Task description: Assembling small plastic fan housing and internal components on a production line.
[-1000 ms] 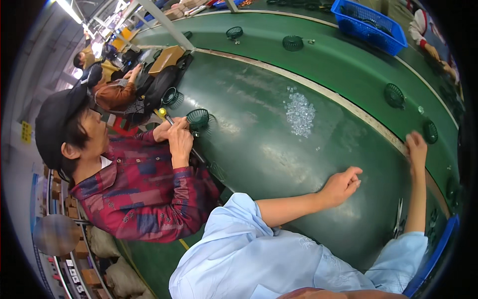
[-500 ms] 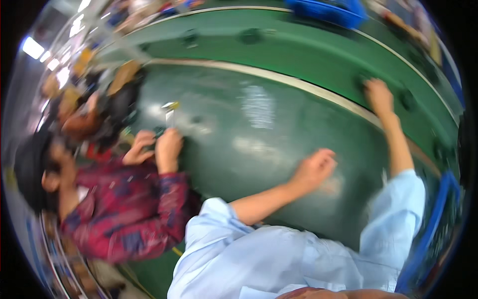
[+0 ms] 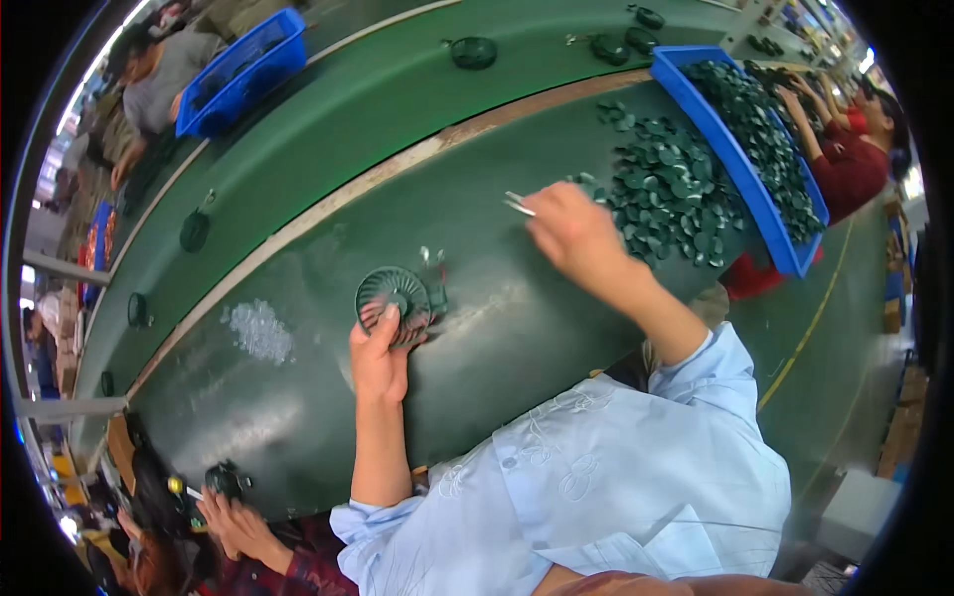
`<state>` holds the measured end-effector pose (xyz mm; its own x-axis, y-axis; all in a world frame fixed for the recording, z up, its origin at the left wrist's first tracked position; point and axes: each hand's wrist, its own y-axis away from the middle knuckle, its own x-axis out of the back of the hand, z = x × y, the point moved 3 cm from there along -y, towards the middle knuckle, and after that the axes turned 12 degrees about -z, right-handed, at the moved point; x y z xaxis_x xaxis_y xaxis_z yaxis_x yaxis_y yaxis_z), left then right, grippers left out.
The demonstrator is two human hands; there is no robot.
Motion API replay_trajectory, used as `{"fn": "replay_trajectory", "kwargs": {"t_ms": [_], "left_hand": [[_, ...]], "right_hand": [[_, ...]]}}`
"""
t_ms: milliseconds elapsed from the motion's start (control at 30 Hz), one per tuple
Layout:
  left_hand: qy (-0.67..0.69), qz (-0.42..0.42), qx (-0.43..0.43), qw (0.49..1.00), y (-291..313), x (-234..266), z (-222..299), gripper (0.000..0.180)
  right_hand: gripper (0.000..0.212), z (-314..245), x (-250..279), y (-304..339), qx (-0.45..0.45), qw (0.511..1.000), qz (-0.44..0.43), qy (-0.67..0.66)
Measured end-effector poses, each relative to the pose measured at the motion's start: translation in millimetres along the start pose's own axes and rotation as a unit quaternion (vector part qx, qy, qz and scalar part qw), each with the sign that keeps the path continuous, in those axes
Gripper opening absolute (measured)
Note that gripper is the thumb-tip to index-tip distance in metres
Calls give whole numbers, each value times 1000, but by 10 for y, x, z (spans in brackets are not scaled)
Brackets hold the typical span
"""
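Observation:
My left hand (image 3: pixel 377 363) grips a round dark green fan housing (image 3: pixel 373 288) with curved ribs, thumb on its hub. Small metal parts and thin red wire stick out from the housing's right side, just above the table. My right hand (image 3: pixel 576 226) is closed round silver tweezers (image 3: pixel 518 205), whose two prongs point left. Beside that hand lies a loose pile of small dark green discs (image 3: pixel 676 194). A scatter of small clear pieces (image 3: pixel 258 331) lies to the left of the housing.
A long blue tray (image 3: pixel 711 139) full of green discs stands at the right. Beyond the table's pale edge runs a green belt (image 3: pixel 328 129) with several fan housings (image 3: pixel 473 53). A co-worker's hands (image 3: pixel 238 526) work at the lower left. A blue crate (image 3: pixel 243 74) stands beyond the belt.
The view has swung to the right. My right hand has come back from the belt and now holds tweezers. A fan housing is now in my left hand.

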<state>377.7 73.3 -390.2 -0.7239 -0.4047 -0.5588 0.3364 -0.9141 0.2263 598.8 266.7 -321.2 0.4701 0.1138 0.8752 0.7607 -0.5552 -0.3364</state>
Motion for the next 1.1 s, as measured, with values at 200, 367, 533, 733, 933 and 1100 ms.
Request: {"fn": "replay_trajectory", "kwargs": {"t_ms": [200, 367, 533, 733, 933, 1100], "left_hand": [[-7, -67, -12, 998, 58, -110, -44, 29], [-3, -56, -12, 998, 3, -93, -189, 31], [-41, -107, -35, 993, 74, -301, -52, 30], [-27, -93, -18, 995, 105, -374, -3, 36], [13, -59, -6, 998, -17, -96, -155, 35], [39, -61, -29, 997, 3, -157, -66, 40]], "right_hand": [[13, 1044, -182, -92, -135, 975, -107, 138], [15, 1119, -141, -145, -166, 973, -142, 71], [23, 1221, -182, -139, -105, 973, -203, 7], [29, 1110, -71, -288, -176, 961, -194, 92], [35, -121, 37, -261, -23, 980, -95, -171], [38, -965, -275, -114, 153, 974, -127, -112]]}}
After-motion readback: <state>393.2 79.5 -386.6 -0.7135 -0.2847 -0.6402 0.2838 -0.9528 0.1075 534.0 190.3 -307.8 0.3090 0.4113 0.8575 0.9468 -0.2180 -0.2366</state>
